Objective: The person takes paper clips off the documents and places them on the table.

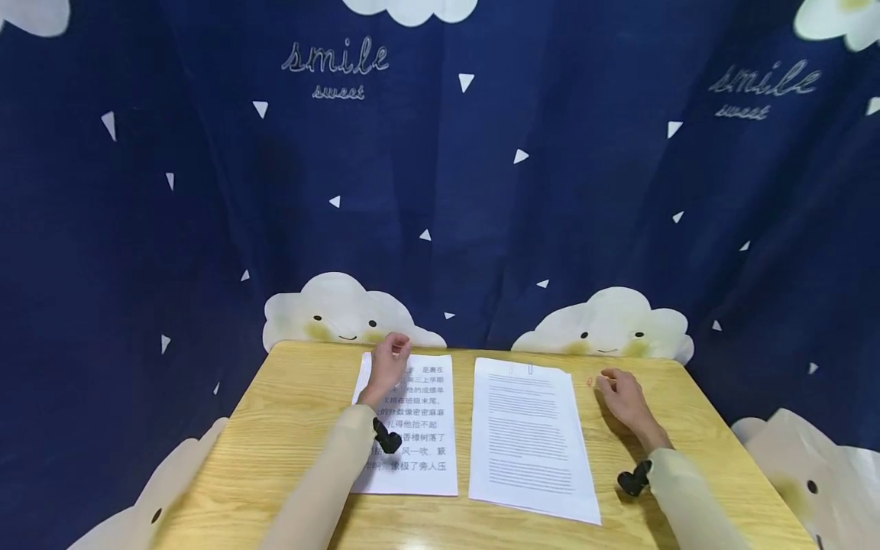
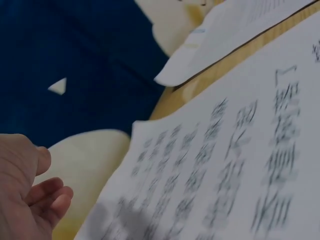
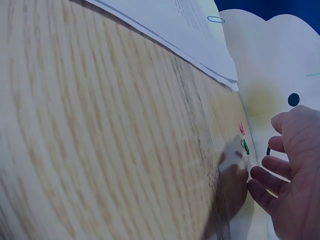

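My left hand [image 1: 388,368] hovers over the upper part of a sheet with large printed characters [image 1: 419,428]. Its fingers [image 2: 48,192] are loosely bent, and nothing shows between them. To the right lies a stack of papers with small print [image 1: 529,443]; a blue paper clip [image 3: 216,20] and a pale yellowish one [image 2: 191,46] sit at its top edge. My right hand [image 1: 626,401] is beside a red paper clip [image 3: 242,128] and a green paper clip [image 3: 245,146] on the table, its fingers relaxed and holding nothing visible.
The wooden table [image 1: 296,428] extends on both sides of the papers. Behind its far edge hangs a dark blue curtain [image 1: 440,168] with clouds and triangles. Each wrist carries a small black device, one on the left [image 1: 387,437] and one on the right [image 1: 634,479].
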Demonstrator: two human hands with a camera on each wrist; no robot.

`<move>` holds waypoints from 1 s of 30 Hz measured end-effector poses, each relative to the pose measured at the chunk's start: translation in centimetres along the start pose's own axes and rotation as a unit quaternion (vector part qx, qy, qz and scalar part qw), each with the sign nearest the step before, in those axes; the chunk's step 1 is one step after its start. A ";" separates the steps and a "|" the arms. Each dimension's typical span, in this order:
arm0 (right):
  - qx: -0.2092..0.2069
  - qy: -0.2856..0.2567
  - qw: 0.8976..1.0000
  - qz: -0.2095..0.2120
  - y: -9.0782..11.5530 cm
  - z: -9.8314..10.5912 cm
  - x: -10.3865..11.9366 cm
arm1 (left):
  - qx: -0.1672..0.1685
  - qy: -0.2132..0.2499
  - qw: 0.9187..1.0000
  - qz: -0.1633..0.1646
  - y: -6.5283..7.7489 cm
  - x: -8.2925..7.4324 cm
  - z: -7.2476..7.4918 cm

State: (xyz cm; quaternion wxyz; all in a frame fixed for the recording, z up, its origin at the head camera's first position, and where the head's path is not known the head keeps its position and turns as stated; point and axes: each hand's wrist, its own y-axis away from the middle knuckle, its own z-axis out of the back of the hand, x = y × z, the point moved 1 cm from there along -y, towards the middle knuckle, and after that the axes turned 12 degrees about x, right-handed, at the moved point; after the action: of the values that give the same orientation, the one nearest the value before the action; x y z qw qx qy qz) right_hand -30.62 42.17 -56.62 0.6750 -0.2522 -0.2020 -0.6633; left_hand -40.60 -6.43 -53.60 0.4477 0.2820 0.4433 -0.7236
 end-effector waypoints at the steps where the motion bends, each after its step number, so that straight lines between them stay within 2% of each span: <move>1: 0.000 -0.001 1.000 0.000 0.0 -0.1 0.1 | 0.010 0.003 1.000 0.002 -0.2 0.0 -0.6; 5: -0.003 0.001 1.000 0.005 -0.1 -0.6 0.2 | 0.055 0.016 0.998 0.007 -0.7 0.0 -3.2; 9: -0.006 0.001 1.000 0.011 -0.2 -0.8 0.3 | 0.095 0.028 0.995 0.008 -1.0 -0.9 -5.5; 13: -0.011 -0.011 1.000 0.009 -0.4 -0.9 0.4 | 0.118 0.025 0.993 0.004 -1.3 -2.1 -7.5; 20: -0.024 -0.014 1.000 0.009 -1.1 -1.2 0.8 | 0.160 0.020 0.987 -0.022 -2.1 -3.6 -10.5; 25: -0.048 -0.016 0.998 0.043 -2.1 -1.6 1.8 | 0.172 -0.003 0.984 -0.044 -2.7 -3.8 -12.2; 30: -0.071 -0.003 0.995 0.077 -3.4 -2.1 3.0 | 0.162 0.002 0.986 -0.049 -3.5 -2.9 -13.9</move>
State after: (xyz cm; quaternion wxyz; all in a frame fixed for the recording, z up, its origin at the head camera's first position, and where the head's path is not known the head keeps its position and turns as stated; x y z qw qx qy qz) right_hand -34.03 38.57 -56.23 0.7035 -0.3164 -0.1368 -0.6214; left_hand -42.29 7.88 -56.10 0.3593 0.3304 0.3342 -0.8062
